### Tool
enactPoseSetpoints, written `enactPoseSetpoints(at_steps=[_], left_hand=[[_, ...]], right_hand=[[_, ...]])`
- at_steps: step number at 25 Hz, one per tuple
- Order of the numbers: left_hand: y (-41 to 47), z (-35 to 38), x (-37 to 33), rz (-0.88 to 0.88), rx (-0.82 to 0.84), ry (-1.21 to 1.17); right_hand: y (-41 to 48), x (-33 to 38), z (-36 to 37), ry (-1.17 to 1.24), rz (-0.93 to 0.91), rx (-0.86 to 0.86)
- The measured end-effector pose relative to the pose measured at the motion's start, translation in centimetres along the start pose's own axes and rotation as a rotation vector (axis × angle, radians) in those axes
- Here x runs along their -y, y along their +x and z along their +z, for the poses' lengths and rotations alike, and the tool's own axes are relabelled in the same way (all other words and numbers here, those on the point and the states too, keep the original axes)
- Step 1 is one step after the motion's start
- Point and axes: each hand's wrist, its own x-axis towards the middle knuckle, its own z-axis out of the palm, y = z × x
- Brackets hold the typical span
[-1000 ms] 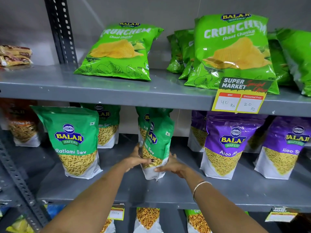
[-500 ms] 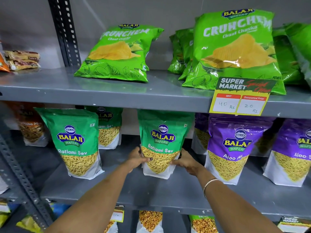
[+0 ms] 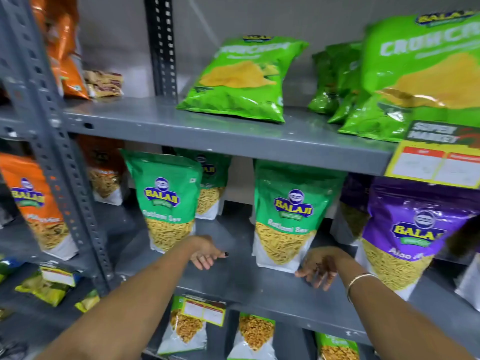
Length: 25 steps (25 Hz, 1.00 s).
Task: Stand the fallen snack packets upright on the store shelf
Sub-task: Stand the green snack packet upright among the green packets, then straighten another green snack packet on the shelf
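- Standing upright on the middle shelf point(image 3: 233, 279), the sev packet point(image 3: 285, 219) sits between my two hands, neither gripping it.
- My left hand point(image 3: 207, 252) hangs open and empty, apart from the packet's left edge.
- My right hand point(image 3: 322, 267) is open with fingers spread, just beside the packet's lower right corner; I cannot tell whether it touches.
- I count two green sev packets in the front row, with a purple packet point(image 3: 410, 237) to the right.
- One chips bag point(image 3: 241, 79) lies flat above.

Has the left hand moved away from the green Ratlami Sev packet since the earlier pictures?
Yes. The left hand has let go and moved left along the shelf, away from the upright Ratlami Sev packet.
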Motion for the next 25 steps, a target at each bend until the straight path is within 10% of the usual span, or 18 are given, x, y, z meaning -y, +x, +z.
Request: enactPoseSetpoints(at_steps=[4, 11, 15, 25], left_hand=[[-0.9, -6.9, 7.2, -0.190, -0.064, -0.108], [2.8, -12.8, 13.1, 0.239, -0.247, -0.323], [2.9, -11.6, 13.0, 0.323, -0.333, -0.341], [-0.9, -9.7, 15.7, 0.417, -0.366, -0.146]], right_hand=[[0.0, 8.8, 4.4, -0.140, 0.055, 0.174], [4.6, 21.6, 16.9, 0.329, -0.467, -0.343], [4.6, 22.9, 19.6, 0.685, -0.586, -0.373], [-0.4, 20.4, 22.7, 0.579, -0.479, -0.432]])
